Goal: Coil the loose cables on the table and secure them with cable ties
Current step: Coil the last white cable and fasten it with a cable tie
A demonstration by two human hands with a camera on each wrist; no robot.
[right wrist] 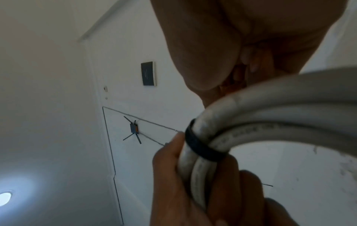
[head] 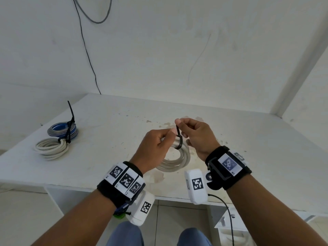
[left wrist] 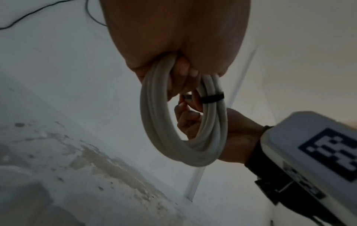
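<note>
My left hand point(head: 159, 141) grips the top of a white coiled cable point(head: 177, 162), which hangs above the white table point(head: 248, 148). A black cable tie point(head: 178, 139) is looped round the coil's strands. My right hand point(head: 191, 132) pinches the tie's free tail between thumb and forefinger, just above the loop. In the left wrist view the coil point(left wrist: 164, 122) hangs from my curled fingers, with the tie point(left wrist: 211, 97) wrapped round its right side. In the right wrist view the tie point(right wrist: 201, 146) circles the cable point(right wrist: 270, 110) right above my left hand's fingers.
Two tied coils lie at the table's left: a blue and grey one point(head: 62, 129) and a white one point(head: 52, 148), each with a black tie sticking up. Thin cables hang on the back wall point(head: 88, 50). The table's front edge is near my wrists.
</note>
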